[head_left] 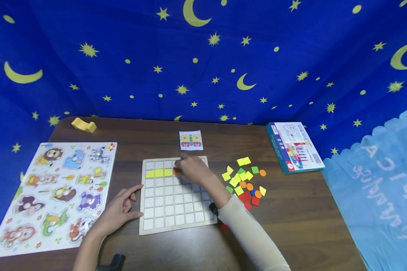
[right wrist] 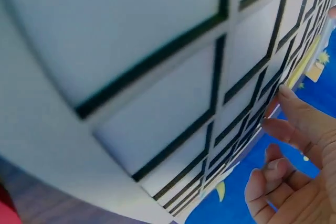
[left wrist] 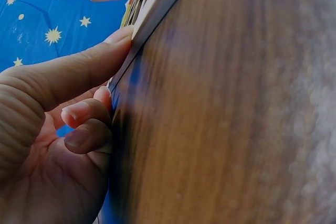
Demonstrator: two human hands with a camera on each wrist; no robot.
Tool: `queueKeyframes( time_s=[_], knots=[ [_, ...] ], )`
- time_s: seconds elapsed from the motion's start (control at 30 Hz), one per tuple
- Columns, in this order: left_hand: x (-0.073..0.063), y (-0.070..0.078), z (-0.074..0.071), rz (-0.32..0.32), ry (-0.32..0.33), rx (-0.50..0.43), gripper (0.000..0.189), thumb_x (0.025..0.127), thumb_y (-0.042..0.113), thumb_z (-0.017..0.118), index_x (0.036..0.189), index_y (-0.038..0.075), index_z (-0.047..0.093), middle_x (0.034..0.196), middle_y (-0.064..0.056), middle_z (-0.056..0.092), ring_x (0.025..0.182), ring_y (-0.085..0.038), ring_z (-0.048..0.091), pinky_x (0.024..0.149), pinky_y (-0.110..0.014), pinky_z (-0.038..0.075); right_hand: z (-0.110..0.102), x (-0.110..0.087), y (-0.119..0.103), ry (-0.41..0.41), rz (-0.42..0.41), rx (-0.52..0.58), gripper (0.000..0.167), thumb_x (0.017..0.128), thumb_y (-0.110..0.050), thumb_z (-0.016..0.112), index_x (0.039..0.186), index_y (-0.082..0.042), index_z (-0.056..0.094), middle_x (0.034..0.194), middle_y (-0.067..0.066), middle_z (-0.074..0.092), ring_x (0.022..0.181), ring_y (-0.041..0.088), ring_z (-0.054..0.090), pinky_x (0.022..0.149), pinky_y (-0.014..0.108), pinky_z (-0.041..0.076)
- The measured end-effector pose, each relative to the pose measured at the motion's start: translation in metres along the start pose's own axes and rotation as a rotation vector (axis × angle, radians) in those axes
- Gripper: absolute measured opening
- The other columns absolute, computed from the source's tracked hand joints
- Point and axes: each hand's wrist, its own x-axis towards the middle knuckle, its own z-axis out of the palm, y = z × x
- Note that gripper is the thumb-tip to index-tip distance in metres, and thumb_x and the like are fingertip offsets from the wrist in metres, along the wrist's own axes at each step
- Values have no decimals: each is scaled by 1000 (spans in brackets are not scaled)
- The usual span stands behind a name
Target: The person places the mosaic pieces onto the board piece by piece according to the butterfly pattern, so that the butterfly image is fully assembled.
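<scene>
A wooden grid board (head_left: 178, 230) with square cells lies in front of me, and several yellow pieces (head_left: 159, 173) sit in its second row. My right hand (head_left: 194, 169) is over the upper part of the board. It pinches an orange round piece (head_left: 177, 171) beside the yellow ones; in the right wrist view the orange piece (right wrist: 272, 106) shows partly between thumb and finger. My left hand (head_left: 120, 207) rests at the board's left side, thumb and index finger spread and touching its edge. The left wrist view shows the thumb (left wrist: 100, 59) against that edge, the other fingers loosely bent.
Loose yellow, green, orange, red and blue pieces (head_left: 243, 177) lie right of the board. A butterfly pattern card (head_left: 191, 140) is behind it. An animal puzzle board (head_left: 54, 195) lies left, a yellow block (head_left: 83, 125) at the back left, a box (head_left: 295, 146) at the back right.
</scene>
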Motion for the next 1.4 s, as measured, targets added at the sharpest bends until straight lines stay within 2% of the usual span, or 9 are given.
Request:
queueKeyframes(
  time_s=[0.07,0.2,0.4,0.47,0.63,0.77,0.97,1.13,1.4],
  knots=[
    [0,0,0,-3,0,3,82,74,10,84,146,4,45,103,-8,46,65,-6,38,60,-24,37,-1,0,-1,-15,18,-11,17,90,-31,73,96,-16,75,95,2,64,76,11,53,63,25,47],
    [0,-1,0,2,-1,-2,83,74,10,84,146,4,44,103,-8,46,65,-6,38,60,-24,37,-6,-7,4,-32,54,68,25,88,-34,75,103,-14,75,105,4,65,80,12,57,69,28,50],
    [0,0,0,4,1,0,83,74,11,84,146,4,44,103,-9,46,65,-7,38,60,-24,37,-20,-34,36,2,106,167,28,90,-25,74,113,-9,73,111,8,64,92,20,65,83,38,54],
    [0,0,0,1,0,-1,83,74,11,84,146,4,44,103,-9,46,65,-7,39,60,-24,37,-23,-46,51,13,147,193,27,90,-21,74,113,-8,73,110,9,64,90,21,64,82,39,53],
    [0,-1,-1,17,-1,-2,83,73,10,84,146,2,44,103,-9,47,65,-6,39,59,-24,38,-24,-78,87,25,273,255,29,88,-14,75,115,-6,72,96,8,58,76,18,54,68,35,47],
    [0,-2,-1,29,1,-4,83,73,8,84,146,3,44,102,-9,46,65,-6,38,59,-24,37,-21,-100,106,20,343,272,34,88,-12,74,119,-1,69,99,8,58,76,18,54,67,32,47],
    [1,-3,-1,26,2,-1,83,73,9,84,146,3,45,102,-9,46,65,-6,38,60,-24,37,-14,-118,119,-11,340,266,30,87,-9,74,116,-1,70,103,11,59,78,19,53,70,35,46],
    [0,-4,0,5,1,-2,83,73,8,84,146,3,44,102,-8,46,65,-7,39,60,-24,37,-11,-121,122,-24,329,287,29,86,-10,75,115,-5,73,97,8,58,73,16,50,67,32,44],
    [1,-3,0,-5,2,3,83,73,8,84,146,4,44,102,-9,46,65,-7,39,59,-24,37,-8,-121,124,-25,302,239,34,86,-13,76,119,-8,73,98,9,57,70,14,48,63,29,41]
  ],
)
